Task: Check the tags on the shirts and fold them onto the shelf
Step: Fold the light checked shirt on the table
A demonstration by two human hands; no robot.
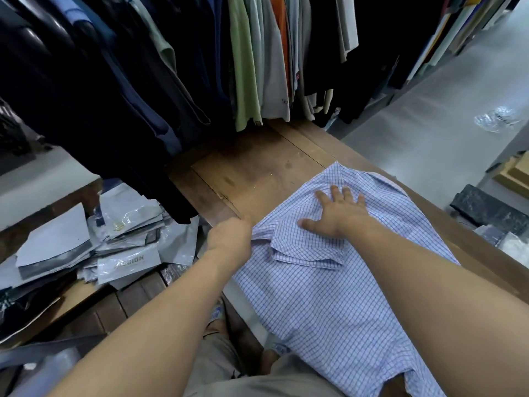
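- Pinching the collar point(286, 247) of the checked shirt point(329, 305) with your left hand point(229, 236) while your right hand point(337, 216) presses flat on the cloth, fingers spread, you may bunch the fabric if you tug sideways.
- The shirt lies on the wooden shelf point(257, 173) with its lower part hanging over the near edge. If you lift your palm, it may slide off.
- No tag shows, so folding now could skip the check.

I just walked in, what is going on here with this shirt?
A person is working on a blue checked shirt that lies on a wooden shelf, below a row of hanging clothes. The left hand pinches the shirt's edge near the collar, while the right hand presses flat on the cloth. The shirt is spread out, not yet folded.
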